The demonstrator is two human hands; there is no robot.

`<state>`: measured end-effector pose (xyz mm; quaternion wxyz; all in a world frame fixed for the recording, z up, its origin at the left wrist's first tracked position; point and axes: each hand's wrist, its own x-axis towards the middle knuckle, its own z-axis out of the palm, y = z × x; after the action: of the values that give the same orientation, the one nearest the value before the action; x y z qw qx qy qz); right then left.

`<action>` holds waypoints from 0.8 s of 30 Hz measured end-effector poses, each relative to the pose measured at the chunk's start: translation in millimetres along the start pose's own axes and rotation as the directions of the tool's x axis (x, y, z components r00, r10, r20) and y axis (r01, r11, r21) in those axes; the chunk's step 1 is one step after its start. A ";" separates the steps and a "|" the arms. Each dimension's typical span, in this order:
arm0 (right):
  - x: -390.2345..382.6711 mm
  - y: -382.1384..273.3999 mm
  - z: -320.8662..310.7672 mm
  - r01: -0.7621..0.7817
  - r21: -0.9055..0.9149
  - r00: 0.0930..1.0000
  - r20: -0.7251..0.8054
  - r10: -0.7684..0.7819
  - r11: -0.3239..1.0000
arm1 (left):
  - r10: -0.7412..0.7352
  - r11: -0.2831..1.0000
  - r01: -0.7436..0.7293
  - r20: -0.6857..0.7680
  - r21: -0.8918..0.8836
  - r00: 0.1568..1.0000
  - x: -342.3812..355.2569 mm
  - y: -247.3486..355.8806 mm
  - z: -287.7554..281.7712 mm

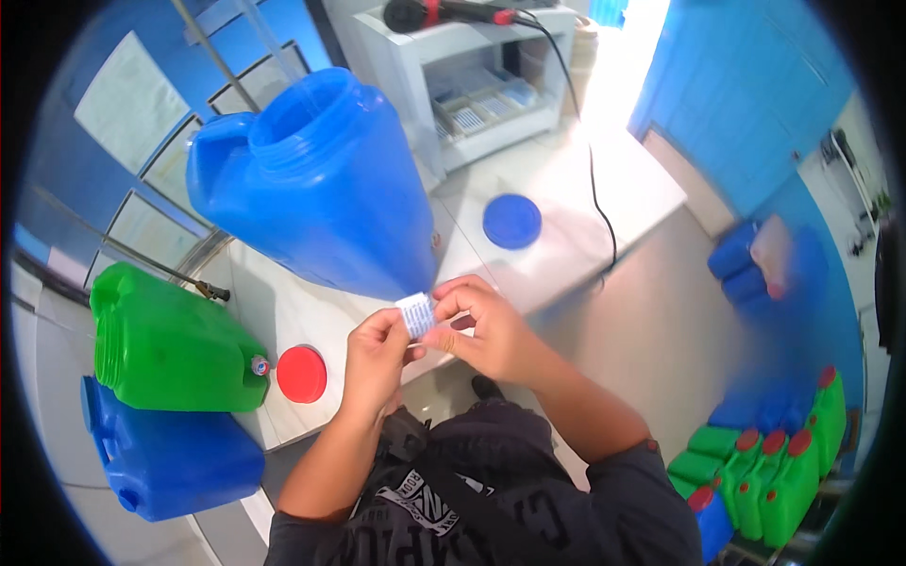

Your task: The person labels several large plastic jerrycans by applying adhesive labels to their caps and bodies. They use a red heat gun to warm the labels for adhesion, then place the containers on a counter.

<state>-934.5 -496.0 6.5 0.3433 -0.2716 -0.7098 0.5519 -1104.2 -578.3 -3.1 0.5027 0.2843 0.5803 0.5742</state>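
Observation:
My left hand (382, 358) pinches a small white printed label (415, 313) by its left part, and my right hand (472, 325) grips the same label from the right with thumb and fingers. Just beyond them a large blue jerrycan (335, 198) stands uncapped on the white tiled counter (477, 269), with a hose or tube at its open mouth. A round blue lid (511, 221) lies to its right. A red lid (301, 373) is left of my left hand, beside an uncapped green jerrycan (179, 349) with a small spigot.
Another blue jerrycan (179, 462) sits low at left. A white shelf unit (486, 137) with trays carries a black-and-red tool (444, 13), its cord trailing over the counter. Several green and blue jerrycans (788, 486) stand on the floor at right, near a blue door (746, 104).

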 end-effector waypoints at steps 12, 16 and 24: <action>377.9 -83.0 -214.3 -0.065 -0.989 0.963 -0.097 -0.252 0.133 | 0.671 0.710 -0.181 -0.576 0.681 0.466 -112.3 73.2 -128.4; 458.9 -52.8 -245.5 0.128 -0.941 0.990 0.140 0.018 0.314 | 0.708 0.700 0.014 -0.696 0.714 0.121 -184.0 100.6 -172.5; 451.6 -55.6 -255.0 0.002 -0.798 0.997 -0.047 -0.066 0.603 | 0.650 0.750 0.356 -0.721 0.557 -0.241 -304.7 123.8 -287.4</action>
<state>-1012.7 -12.0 184.7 0.2220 -0.4019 -0.8736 0.1613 -1294.9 -941.9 145.7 -0.3592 -0.0519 0.8401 0.4032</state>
